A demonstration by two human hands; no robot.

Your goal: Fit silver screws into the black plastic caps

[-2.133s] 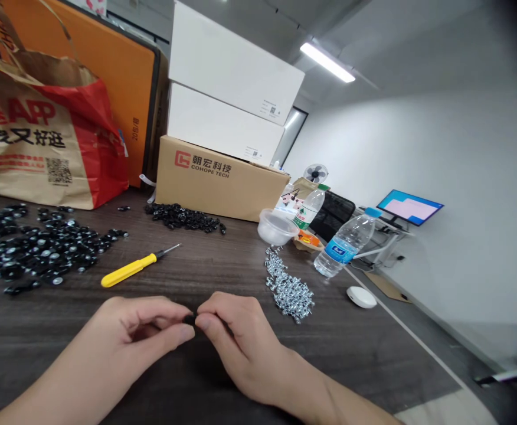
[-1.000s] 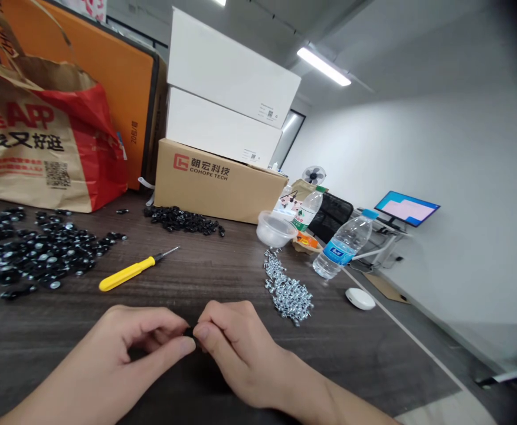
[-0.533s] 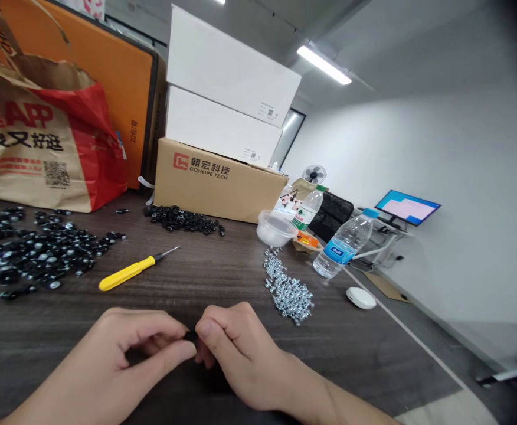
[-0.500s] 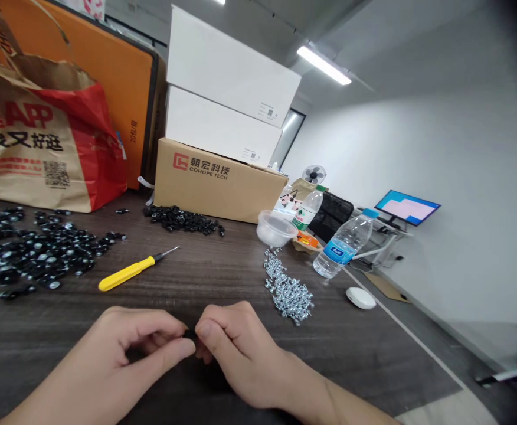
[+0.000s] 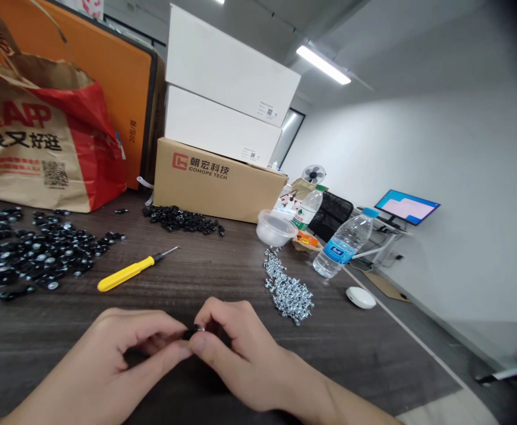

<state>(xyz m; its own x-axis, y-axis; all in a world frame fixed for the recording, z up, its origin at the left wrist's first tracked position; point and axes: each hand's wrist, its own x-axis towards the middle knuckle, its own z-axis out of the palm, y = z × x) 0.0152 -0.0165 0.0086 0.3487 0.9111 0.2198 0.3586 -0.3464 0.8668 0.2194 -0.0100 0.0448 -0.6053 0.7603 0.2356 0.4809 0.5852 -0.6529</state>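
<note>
My left hand (image 5: 121,348) and my right hand (image 5: 236,348) meet at the near edge of the dark wooden table (image 5: 223,277). Both pinch one small black part (image 5: 192,332) between thumb and fingertips; a glint of metal shows on it. A yellow-handled screwdriver (image 5: 128,273) lies just beyond my left hand. A heap of silver screws (image 5: 287,289) lies to the right of my right hand. Black parts with metal centres (image 5: 32,251) are spread at the far left, and a smaller pile of black pieces (image 5: 181,218) lies by the cardboard box.
A cardboard box (image 5: 216,180) carries two white boxes (image 5: 227,94) at the back. A brown and red paper bag (image 5: 41,136) stands at the left. A clear plastic cup (image 5: 275,227), two water bottles (image 5: 342,245) and a white round disc (image 5: 361,297) sit at the right.
My hands stayed together at the table's near edge. My right fingers shifted on the black part, and a metal glint now shows on it.
</note>
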